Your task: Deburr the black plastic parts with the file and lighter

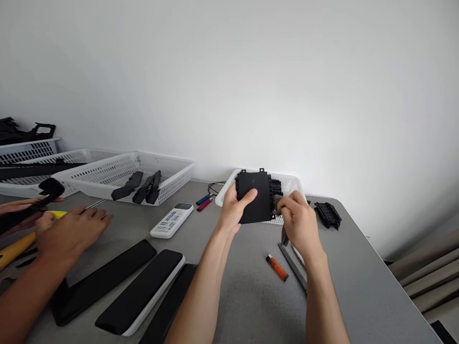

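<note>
My left hand (234, 208) grips a flat black plastic panel (255, 197) and holds it upright above the grey table (358, 286), thumb across its face. My right hand (299, 224) is closed at the panel's right edge, pinching a small dark piece that I cannot make out. A grey tool (292, 260) shows below that hand, and whether the hand holds it is hidden. Behind the panel stands a white basket (292, 184) with black parts inside.
Another person's hands (71, 229) work at the left by a yellow tool (16, 246). White baskets (172, 174) with black parts line the back. A remote (171, 220), lighters (277, 267), long black pads (139, 289) and a black part (328, 214) lie on the table.
</note>
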Tool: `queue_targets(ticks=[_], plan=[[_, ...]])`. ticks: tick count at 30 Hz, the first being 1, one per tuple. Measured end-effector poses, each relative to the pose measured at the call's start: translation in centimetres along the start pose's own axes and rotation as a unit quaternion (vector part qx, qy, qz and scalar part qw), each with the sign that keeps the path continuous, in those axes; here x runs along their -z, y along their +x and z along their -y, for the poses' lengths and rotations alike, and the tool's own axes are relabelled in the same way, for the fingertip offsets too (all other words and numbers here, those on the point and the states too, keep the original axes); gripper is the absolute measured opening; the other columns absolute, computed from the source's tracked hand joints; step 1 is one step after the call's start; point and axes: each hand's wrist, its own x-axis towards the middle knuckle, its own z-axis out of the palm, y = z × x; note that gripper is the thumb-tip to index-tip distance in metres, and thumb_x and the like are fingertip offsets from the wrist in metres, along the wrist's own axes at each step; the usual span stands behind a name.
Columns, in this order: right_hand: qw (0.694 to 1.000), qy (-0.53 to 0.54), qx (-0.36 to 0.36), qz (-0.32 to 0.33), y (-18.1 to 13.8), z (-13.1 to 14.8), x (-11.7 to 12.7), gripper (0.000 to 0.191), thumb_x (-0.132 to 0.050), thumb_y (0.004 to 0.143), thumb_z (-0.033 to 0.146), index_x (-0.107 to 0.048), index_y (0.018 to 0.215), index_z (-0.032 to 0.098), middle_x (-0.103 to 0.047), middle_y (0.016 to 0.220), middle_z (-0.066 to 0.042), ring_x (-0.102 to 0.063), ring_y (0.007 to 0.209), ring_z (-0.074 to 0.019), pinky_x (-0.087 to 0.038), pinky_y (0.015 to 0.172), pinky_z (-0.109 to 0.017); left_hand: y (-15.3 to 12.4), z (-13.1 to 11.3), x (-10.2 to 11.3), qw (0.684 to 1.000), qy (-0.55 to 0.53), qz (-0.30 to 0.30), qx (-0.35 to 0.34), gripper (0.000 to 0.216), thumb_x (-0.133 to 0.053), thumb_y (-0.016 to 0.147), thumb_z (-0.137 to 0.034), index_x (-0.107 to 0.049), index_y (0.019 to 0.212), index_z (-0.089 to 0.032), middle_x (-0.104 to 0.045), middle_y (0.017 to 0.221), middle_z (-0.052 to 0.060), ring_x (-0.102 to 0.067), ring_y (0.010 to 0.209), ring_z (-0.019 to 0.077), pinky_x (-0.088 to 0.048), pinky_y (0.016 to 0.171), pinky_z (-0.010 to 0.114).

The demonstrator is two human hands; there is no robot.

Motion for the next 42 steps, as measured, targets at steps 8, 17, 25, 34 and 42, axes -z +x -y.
queue_targets(ticks=[8,17,25,34,42], plan=[[0.989,0.039,-0.058,-0.134,0.0,-0.9,-0.4,0.042,-0.036,0.1,0.022,-0.064,0.132,0.019,-0.053,0.094,-0.007,-0.05,0.067,-0.0144,-0.042,0.056,-0.028,-0.8,-0.6,-0.3,0.993,0.049,0.103,0.027,0.052,-0.085,0.071,-0.042,-0.068,0.115,-0.02,-0.073,0.117,0.01,-0.069,0.107,0.031,-0.059,0.085,0.038],[0.996,-0.089,0.028,0.013,-0.1,0.3,-1.5,0.051,-0.035,0.095,0.011,-0.062,0.139,0.016,-0.052,0.088,-0.005,-0.039,0.057,-0.0119,-0.031,0.051,-0.027,-0.4,-0.1,0.1,0.997,0.048,0.058,0.009,0.053,-0.086,0.068,-0.042,-0.068,0.113,-0.019,-0.074,0.116,0.011,-0.07,0.103,0.0311,-0.059,0.084,0.038],[0.997,-0.017,0.008,0.08,-0.5,1.1,-0.3,0.038,-0.04,0.094,0.014,-0.076,0.102,0.021,-0.054,0.083,-0.002,-0.045,0.059,-0.0111,-0.033,0.055,-0.026,0.3,0.6,0.6,0.999,0.026,-0.003,-0.028,0.056,-0.087,0.065,-0.044,-0.068,0.112,-0.019,-0.075,0.113,0.01,-0.07,0.104,0.0298,-0.058,0.084,0.037],[0.973,0.13,-0.179,-0.068,-0.1,-0.8,0.9,0.032,-0.042,0.09,0.021,-0.072,0.08,0.018,-0.06,0.083,-0.005,-0.047,0.058,-0.0131,-0.034,0.052,-0.028,-0.8,0.8,-1.3,0.993,0.068,0.035,-0.087,0.053,-0.081,0.075,-0.044,-0.063,0.12,-0.022,-0.071,0.121,0.009,-0.067,0.112,0.0271,-0.055,0.094,0.036],[0.952,0.262,-0.158,-0.02,0.4,-0.7,0.0,0.039,-0.058,0.091,0.052,-0.075,0.104,0.019,-0.068,0.097,-0.008,-0.063,0.09,-0.0215,-0.052,0.074,-0.034,-1.6,0.5,-2.0,0.983,0.099,0.126,-0.093,0.049,-0.076,0.082,-0.043,-0.061,0.124,-0.023,-0.07,0.123,0.009,-0.065,0.116,0.0271,-0.052,0.096,0.034]])
